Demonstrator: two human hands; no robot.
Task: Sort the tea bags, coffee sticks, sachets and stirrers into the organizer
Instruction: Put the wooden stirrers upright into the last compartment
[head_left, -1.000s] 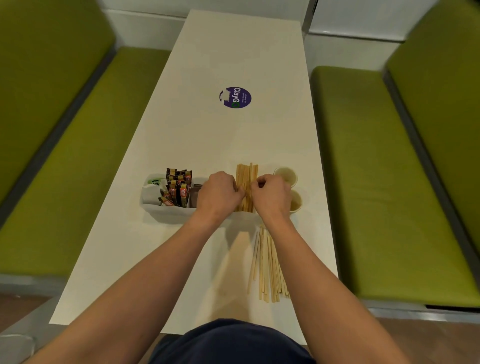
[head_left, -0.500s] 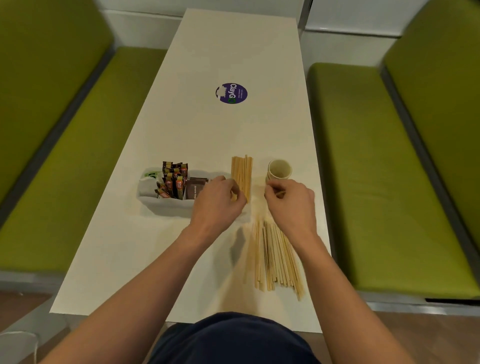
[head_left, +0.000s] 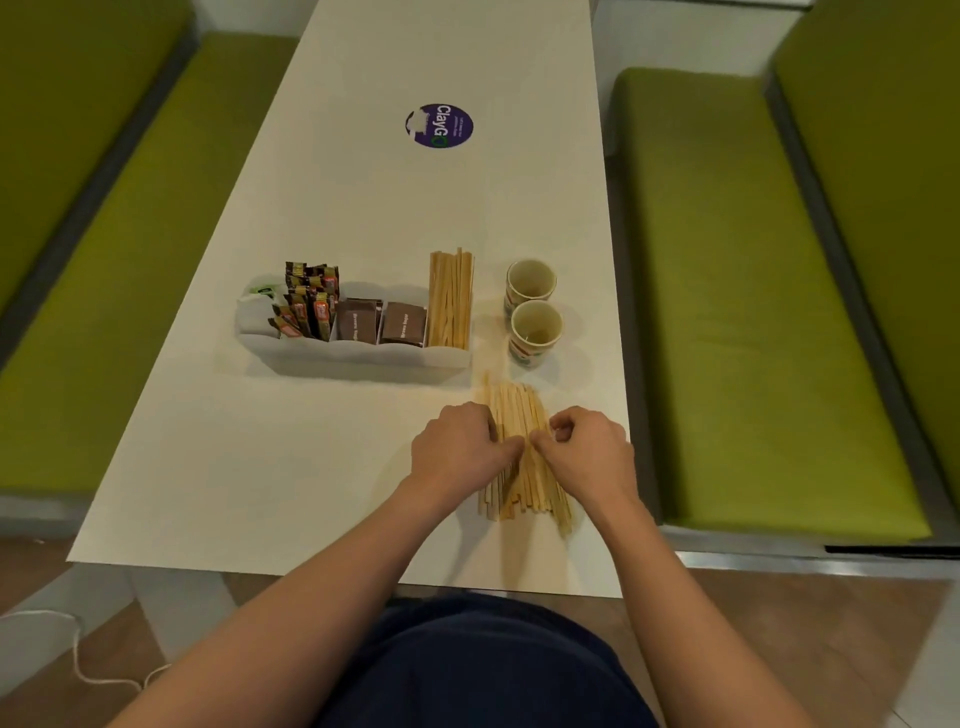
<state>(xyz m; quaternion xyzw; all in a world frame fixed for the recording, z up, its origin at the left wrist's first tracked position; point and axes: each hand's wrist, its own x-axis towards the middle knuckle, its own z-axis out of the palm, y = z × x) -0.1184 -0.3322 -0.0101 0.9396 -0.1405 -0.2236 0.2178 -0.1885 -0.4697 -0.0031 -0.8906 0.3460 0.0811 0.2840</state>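
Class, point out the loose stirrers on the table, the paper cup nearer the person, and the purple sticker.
loose stirrers (head_left: 524, 493), head view, near half below the hands.
nearer paper cup (head_left: 536, 327), head view, inside bottom.
purple sticker (head_left: 439, 125), head view, its centre.

Café booth — green benches (head_left: 737, 291), long table (head_left: 363, 208)

"ClayGo" on purple sticker (head_left: 439, 126); "Brown" on sachets (head_left: 403, 323).

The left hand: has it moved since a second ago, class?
Yes. The left hand drew back from the organizer toward the person, onto the loose stirrers.
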